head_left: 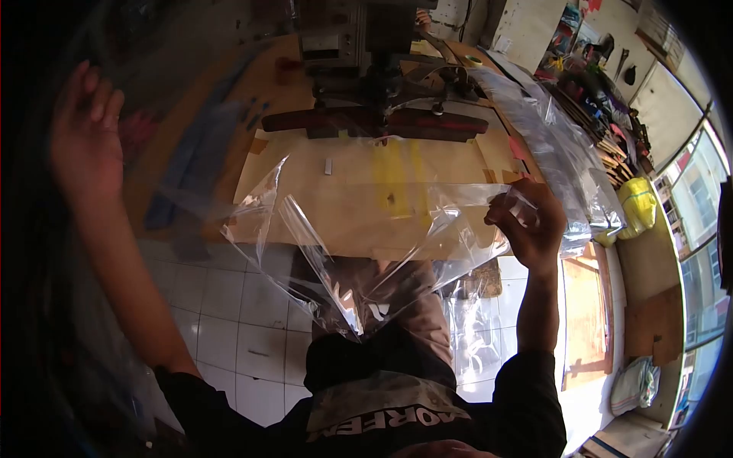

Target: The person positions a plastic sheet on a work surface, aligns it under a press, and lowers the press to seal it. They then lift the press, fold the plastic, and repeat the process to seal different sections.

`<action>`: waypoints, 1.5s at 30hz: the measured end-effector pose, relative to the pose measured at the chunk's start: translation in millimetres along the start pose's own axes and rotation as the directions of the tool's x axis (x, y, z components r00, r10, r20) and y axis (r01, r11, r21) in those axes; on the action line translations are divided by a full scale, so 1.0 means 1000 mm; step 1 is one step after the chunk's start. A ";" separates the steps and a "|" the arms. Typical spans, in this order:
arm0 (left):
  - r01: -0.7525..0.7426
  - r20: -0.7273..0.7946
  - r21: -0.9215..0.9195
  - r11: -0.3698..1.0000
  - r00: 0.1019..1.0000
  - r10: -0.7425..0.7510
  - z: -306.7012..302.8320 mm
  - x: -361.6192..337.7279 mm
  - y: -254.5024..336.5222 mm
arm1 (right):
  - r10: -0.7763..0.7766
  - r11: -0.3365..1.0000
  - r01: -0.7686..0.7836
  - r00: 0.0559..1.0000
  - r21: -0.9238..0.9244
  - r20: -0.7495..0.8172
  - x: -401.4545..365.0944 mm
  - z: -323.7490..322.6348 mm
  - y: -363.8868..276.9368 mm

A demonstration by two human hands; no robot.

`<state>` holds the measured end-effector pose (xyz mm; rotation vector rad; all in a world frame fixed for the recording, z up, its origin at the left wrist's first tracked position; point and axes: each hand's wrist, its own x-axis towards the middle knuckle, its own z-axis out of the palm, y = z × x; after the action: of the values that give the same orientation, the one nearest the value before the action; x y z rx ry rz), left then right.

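A clear plastic sheet (328, 263) hangs in folds over the front edge of the work table and above my lap. Its right corner is pinched in my right hand (531, 221), at the table's front right. My left hand (90, 126) is raised at the far left, away from the sheet, fingers apart and slightly curled, holding nothing. Under the sheet lies a brown board (305, 175) with yellow tape strips (397, 183) and a small pale piece (328, 166). A machine with a long dark red bar (382, 122) stands over the board's back edge.
A stack of clear plastic (565, 145) lies along the table's right side. Blue material (195, 160) is on the left. Beyond the stack are a yellow bag (637, 206) and a cluttered shelf. A wooden board (588, 313) is low on the right.
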<state>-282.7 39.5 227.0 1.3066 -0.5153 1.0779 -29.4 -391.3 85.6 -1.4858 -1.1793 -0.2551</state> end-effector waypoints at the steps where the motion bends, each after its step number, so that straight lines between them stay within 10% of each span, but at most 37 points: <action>1: -0.013 0.017 -0.027 1.000 1.000 0.013 0.012 0.005 -0.008 | 0.003 1.000 -0.003 1.000 -0.004 -0.004 0.000 -0.003 -0.001; 3: -0.048 0.054 0.007 0.999 0.997 0.048 0.042 0.011 -0.027 | -0.123 0.927 0.096 0.991 0.361 0.054 0.005 -0.009 -0.002; 8: 0.203 0.035 -0.070 0.977 0.979 -0.201 0.111 0.030 -0.084 | -0.358 0.759 0.338 0.931 0.557 -0.076 0.024 -0.012 -0.003; 11: 0.455 0.039 -0.083 0.887 0.890 -0.453 0.168 0.032 -0.112 | -0.523 0.800 0.516 0.850 0.305 -0.068 0.046 -0.015 -0.028; 13: 0.413 0.314 0.129 0.902 0.845 -0.432 0.173 0.029 -0.134 | -0.479 0.859 0.476 0.877 -0.190 0.033 0.055 -0.018 -0.041; 17: 0.646 0.355 0.132 0.752 0.678 -0.644 0.195 -0.001 -0.170 | -0.493 0.861 0.467 0.864 0.202 0.106 0.061 -0.016 -0.032; 22: 0.789 0.432 0.202 0.580 0.459 -0.776 0.223 -0.035 -0.186 | -0.498 0.858 0.513 0.845 -0.033 0.195 0.075 0.006 -0.034; 27: 0.533 0.585 0.383 0.754 0.492 -0.645 0.232 -0.053 -0.206 | -0.480 0.877 0.407 0.771 0.255 0.419 0.086 0.008 -0.029; 31: 0.454 0.471 0.614 0.645 0.445 -0.761 0.223 -0.042 -0.184 | -0.377 0.924 0.327 0.866 0.198 0.328 0.085 -0.001 -0.036; 36: 0.232 0.399 0.403 0.885 0.826 -0.398 0.161 -0.039 -0.114 | -0.222 0.975 0.222 0.974 -0.002 0.040 0.085 -0.063 -0.018; 38: 0.060 0.441 0.455 0.888 0.852 -0.283 0.140 -0.058 -0.093 | -0.196 0.981 0.196 0.980 -0.010 -0.045 0.085 -0.091 -0.007; 42: -0.412 0.548 0.616 0.671 0.837 0.010 0.148 -0.099 -0.081 | -0.176 0.984 0.177 0.982 0.021 -0.064 0.085 -0.095 -0.019; 45: -0.371 0.441 0.750 0.548 0.898 0.004 0.154 -0.130 -0.095 | -0.161 0.986 0.163 0.984 0.022 -0.076 0.085 -0.091 -0.030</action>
<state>-221.3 -139.1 109.1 2.4021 -0.4600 1.3106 28.0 -429.0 193.7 -1.3460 -1.2405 -0.3997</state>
